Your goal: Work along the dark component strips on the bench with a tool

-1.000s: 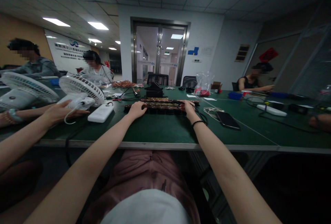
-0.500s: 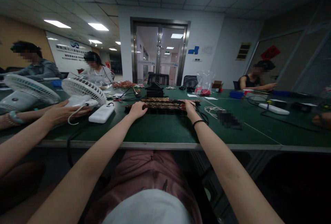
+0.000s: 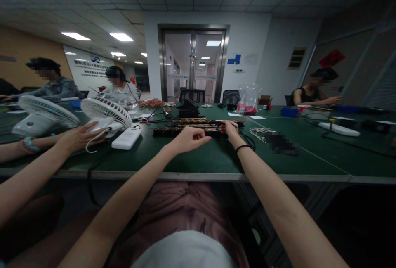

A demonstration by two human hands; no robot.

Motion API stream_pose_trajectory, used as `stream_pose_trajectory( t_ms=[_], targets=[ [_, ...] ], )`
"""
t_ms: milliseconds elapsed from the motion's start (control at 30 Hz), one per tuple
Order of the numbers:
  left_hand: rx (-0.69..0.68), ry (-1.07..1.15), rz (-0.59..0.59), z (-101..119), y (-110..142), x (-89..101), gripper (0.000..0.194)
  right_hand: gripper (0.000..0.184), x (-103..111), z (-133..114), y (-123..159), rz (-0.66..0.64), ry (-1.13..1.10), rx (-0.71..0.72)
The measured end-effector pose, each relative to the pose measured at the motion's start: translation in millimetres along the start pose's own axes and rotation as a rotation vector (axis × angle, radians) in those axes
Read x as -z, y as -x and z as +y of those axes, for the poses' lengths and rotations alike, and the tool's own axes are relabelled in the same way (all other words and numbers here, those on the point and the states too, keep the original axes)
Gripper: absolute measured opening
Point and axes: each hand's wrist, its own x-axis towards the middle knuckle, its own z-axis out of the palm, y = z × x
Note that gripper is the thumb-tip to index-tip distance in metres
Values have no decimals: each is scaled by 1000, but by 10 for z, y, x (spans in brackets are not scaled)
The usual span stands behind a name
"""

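Observation:
A row of long, thin rods or strips (image 3: 192, 124), dark with brass-coloured lines, lies across the table in front of me. Over their near edge is my left hand (image 3: 190, 139), fingers curled in and thumb pointing right; anything inside the curl is hidden. At the right end of the row, my right hand (image 3: 230, 131) is closed round a slim black corded tool (image 3: 221, 123). Its tip is too small to make out. A black cable (image 3: 249, 141) loops on the table beside my right wrist.
At left, another person's hand (image 3: 77, 138) touches a white fan (image 3: 107, 113); a second fan (image 3: 46, 115) stands beyond. Nearer lies a white power bank (image 3: 126, 137). A black box-like object (image 3: 187, 109) stands behind the rods. A pale coiled cable (image 3: 259, 134) lies right. Other people sit across the table.
My left hand has left the rods' left end and moved right and nearer to me, its fingers curled. My right hand stays at the right end. The view has shifted slightly.

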Motion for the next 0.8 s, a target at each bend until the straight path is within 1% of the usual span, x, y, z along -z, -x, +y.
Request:
stream_pose_trajectory(
  t_ms=[67,100,133,167,200,233,267,300,333,367,400,433,467,500,533,567,600,667,733,800],
  targets=[
    [-114,132,-106,480,159,-217,50,12,3,22,-27,2,3,7],
    [-177,158,-174,701,255,-297,54,9,5,33,-41,3,3,11],
    [-244,140,-243,883,359,-330,55,6,6,44,-55,3,3,13],
    [-291,91,-270,1007,469,-296,56,4,7,55,-69,3,3,15],
    [-306,73,-272,1057,583,-181,56,3,8,64,-83,5,4,18],
    [-304,59,-258,1025,701,21,54,5,9,72,-95,8,6,19],
    [-299,44,-236,909,826,303,56,7,9,78,-104,11,8,21],
    [-255,6,-174,716,957,645,54,8,9,80,-109,12,9,23],
    [-152,-107,-77,464,1093,1019,49,8,9,79,-109,12,9,25],
    [-41,-223,22,173,1231,1392,49,7,9,75,-104,11,10,25],
    [75,-322,177,-131,1367,1730,47,6,10,66,-95,10,11,23],
    [183,-371,297,-425,1493,2011,43,4,11,55,-81,9,12,19],
    [254,-378,322,-690,1605,2220,38,3,12,42,-65,7,13,15],
    [276,-368,313,-910,1698,2356,33,4,14,28,-46,3,12,10],
    [280,-367,302,-1080,1770,2429,28,7,15,14,-28,-2,10,6],
    [288,-380,299,-1200,1821,2452,24,9,17,2,-12,-8,7,4],
    [309,-403,289,-1274,1855,2445,19,11,18,-9,2,-12,4,0],
    [337,-443,245,-1323,1882,2394,10,12,19,-23,22,-17,4,-2],
    [327,-479,215,-1304,1881,2355,9,13,18,-31,32,-16,12,-4],
    [290,-538,259,-1275,1878,2349,10,14,15,-37,38,-22,20,-3]
  ],
)
